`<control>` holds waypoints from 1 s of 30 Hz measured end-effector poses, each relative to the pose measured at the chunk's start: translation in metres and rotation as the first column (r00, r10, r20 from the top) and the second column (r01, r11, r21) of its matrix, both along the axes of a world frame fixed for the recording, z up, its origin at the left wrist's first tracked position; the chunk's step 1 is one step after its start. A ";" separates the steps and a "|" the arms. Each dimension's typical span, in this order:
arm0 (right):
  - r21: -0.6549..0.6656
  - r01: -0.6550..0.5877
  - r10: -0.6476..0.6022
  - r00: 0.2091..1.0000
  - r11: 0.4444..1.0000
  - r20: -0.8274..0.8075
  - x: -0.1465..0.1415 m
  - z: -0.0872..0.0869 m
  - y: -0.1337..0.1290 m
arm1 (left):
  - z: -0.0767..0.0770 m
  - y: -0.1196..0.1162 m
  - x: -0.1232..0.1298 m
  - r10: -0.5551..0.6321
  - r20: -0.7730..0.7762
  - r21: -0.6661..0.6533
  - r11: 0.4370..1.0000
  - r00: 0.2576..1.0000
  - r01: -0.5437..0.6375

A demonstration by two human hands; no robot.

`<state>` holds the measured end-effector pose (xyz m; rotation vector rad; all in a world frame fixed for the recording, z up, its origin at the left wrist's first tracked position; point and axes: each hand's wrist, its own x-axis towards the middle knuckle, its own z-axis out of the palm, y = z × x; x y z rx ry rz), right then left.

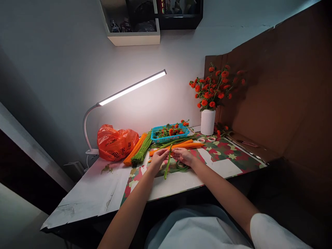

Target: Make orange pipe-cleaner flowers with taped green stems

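Note:
Both of my hands are raised just over the front part of the table, fingertips close together. Between them hangs a green fuzzy pipe cleaner stem [167, 166], its lower end pointing down toward me. My left hand [159, 159] pinches it from the left near the top. My right hand [183, 156] is closed in a pinch at the same upper part from the right. Under the right hand lies a roll of green tape [182, 166], partly covered. Orange pipe cleaners [190, 144] lie just behind the hands.
Behind stand a blue basket [169, 139] of orange flowers and a white vase [208, 122] of flowers. Green bundles [142, 148] lie beside an orange plastic bag [116, 143]. A lit lamp [133, 87] arches above. Cardboard [282, 93] walls the right side. Tape rolls [211, 139] sit near the vase.

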<state>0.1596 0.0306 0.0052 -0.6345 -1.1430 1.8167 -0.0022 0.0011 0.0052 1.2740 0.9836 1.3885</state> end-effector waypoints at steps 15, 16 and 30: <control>0.753 0.260 -0.548 0.822 0.604 0.156 -0.010 -0.005 -0.006 | -0.003 0.003 0.001 0.042 0.039 0.002 0.999 0.998 -0.042; 0.733 0.267 -0.538 0.828 0.626 0.158 -0.010 -0.006 -0.005 | -0.003 0.002 0.002 0.044 0.037 -0.001 0.999 0.998 -0.044; 0.475 0.255 -0.344 0.933 0.842 0.109 -0.015 -0.011 0.000 | -0.005 0.001 0.002 0.061 0.069 -0.042 0.997 0.996 -0.059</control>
